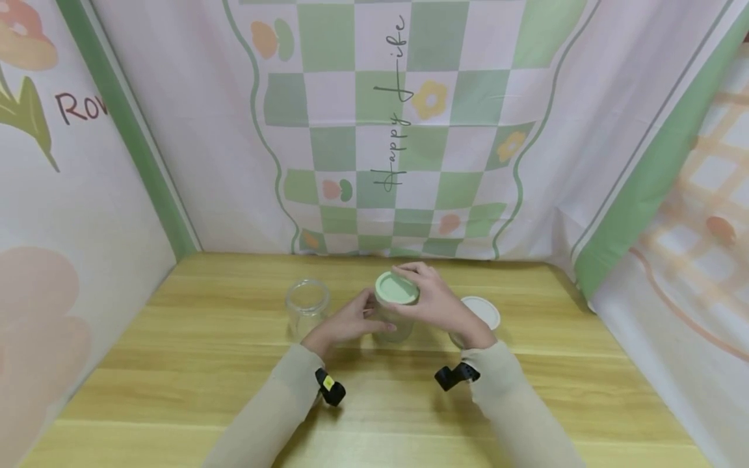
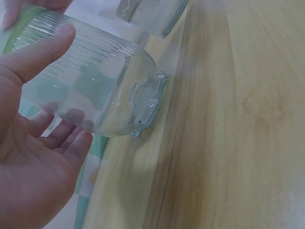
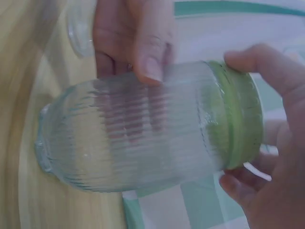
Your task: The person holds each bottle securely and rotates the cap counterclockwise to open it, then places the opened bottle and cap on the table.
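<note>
My right hand grips the green lid, my left hand the ribbed glass jar; a loose left hold could let it spin or tip.

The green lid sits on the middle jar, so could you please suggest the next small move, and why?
Probably a slight twist of the green lid, since the right hand grips its rim while the left hand holds the jar.

Left jar, middle jar and right jar stand on the table.
</note>
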`<state>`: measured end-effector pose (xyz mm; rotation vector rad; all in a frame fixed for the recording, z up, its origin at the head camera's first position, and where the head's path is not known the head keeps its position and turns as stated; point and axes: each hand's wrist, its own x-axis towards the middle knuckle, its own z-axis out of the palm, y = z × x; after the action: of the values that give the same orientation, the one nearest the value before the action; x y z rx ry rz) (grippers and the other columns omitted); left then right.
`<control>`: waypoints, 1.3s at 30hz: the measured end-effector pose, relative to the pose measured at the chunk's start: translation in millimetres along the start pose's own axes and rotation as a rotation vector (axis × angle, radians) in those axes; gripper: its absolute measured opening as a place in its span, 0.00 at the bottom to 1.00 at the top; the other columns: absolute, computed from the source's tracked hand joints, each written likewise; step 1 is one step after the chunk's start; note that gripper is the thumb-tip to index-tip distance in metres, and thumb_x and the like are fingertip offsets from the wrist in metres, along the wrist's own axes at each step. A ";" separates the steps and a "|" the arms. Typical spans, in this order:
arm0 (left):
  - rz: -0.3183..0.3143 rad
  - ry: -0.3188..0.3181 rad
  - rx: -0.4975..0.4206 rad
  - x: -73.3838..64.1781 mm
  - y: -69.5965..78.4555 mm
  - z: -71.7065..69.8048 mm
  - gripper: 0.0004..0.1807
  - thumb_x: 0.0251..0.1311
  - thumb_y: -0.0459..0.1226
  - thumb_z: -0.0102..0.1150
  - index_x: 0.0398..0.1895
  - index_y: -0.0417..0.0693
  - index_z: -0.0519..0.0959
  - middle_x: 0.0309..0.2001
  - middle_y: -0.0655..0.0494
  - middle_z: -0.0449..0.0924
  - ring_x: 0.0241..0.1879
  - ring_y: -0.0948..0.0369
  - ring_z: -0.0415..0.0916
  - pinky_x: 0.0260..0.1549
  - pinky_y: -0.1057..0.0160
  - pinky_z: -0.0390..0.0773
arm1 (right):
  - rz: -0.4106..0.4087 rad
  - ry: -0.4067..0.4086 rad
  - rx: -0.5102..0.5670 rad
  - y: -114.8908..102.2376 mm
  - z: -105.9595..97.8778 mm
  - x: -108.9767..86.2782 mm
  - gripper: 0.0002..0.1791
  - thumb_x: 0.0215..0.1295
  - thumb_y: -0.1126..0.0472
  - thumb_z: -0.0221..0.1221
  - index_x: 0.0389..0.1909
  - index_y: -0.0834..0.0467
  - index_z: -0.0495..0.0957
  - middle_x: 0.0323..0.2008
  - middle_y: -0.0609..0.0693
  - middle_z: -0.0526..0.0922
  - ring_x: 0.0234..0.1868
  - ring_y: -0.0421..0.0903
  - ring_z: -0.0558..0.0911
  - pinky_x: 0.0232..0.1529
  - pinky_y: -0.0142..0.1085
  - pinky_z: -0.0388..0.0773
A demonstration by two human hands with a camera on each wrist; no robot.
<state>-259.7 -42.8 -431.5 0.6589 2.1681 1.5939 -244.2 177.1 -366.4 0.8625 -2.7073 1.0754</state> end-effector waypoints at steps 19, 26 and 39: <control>0.009 -0.002 0.016 -2.0 1.5 0.0 0.47 0.60 0.48 0.70 0.76 0.47 0.54 0.72 0.50 0.60 0.72 0.48 0.56 0.71 0.45 0.56 | -0.062 -0.152 0.171 15.4 -9.1 0.6 0.51 0.62 0.52 0.70 0.80 0.45 0.49 0.80 0.44 0.41 0.77 0.59 0.45 0.66 0.72 0.50; 0.006 0.004 0.018 -1.3 -0.6 0.5 0.46 0.60 0.48 0.71 0.76 0.50 0.55 0.71 0.53 0.61 0.71 0.50 0.57 0.71 0.46 0.56 | 0.084 -0.052 0.068 -0.8 -2.2 -0.8 0.58 0.55 0.39 0.72 0.80 0.45 0.49 0.79 0.48 0.46 0.75 0.61 0.54 0.66 0.66 0.58; -0.038 0.004 -0.037 -3.7 2.0 0.8 0.44 0.57 0.52 0.72 0.72 0.59 0.59 0.71 0.58 0.60 0.73 0.48 0.55 0.68 0.35 0.56 | 0.143 0.199 -0.455 -31.6 16.5 -2.6 0.54 0.55 0.26 0.62 0.70 0.62 0.68 0.55 0.61 0.71 0.50 0.56 0.70 0.51 0.52 0.69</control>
<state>-255.9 -43.8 -429.8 0.6008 2.1362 1.6129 -223.1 148.9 -360.4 0.4664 -2.7039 0.4899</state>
